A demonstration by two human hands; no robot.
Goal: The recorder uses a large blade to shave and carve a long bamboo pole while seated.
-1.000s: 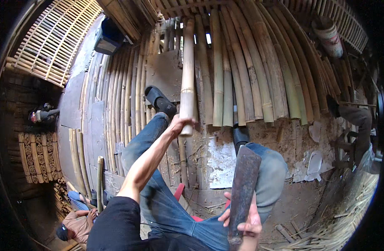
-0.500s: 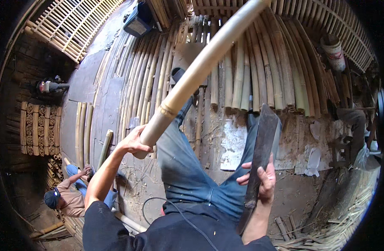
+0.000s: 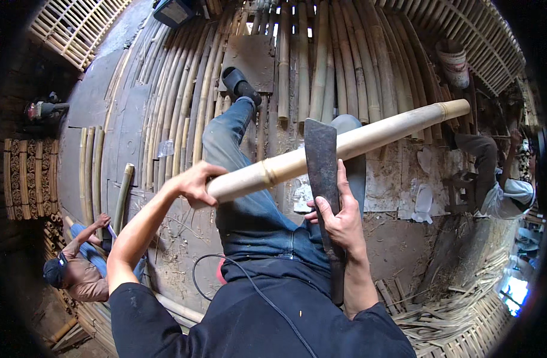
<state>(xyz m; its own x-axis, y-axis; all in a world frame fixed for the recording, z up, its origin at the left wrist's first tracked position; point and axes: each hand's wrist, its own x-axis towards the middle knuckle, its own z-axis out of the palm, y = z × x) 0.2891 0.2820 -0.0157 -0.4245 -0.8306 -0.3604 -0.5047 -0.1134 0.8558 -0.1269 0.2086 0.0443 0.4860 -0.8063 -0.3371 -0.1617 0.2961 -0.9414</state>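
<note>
My left hand grips the near end of a pale bamboo pole. The pole slants up to the right, over my lap and past my right knee. In my right hand is a dark, broad-bladed machete, clasped at the lower blade, its handle lying along my wrist. The upper blade crosses in front of the pole; I cannot tell whether they touch. My right fingers are partly hidden behind the blade.
Long bamboo poles lie side by side ahead. At left, a person in a cap sits near stacked bamboo bundles. A bucket stands at the far right, another person below it. Split strips are heaped at lower right.
The bamboo pole has swung down and right, from pointing away to lying across in front of me. My right hand has brought the machete leftward to it. My view has shifted too.
</note>
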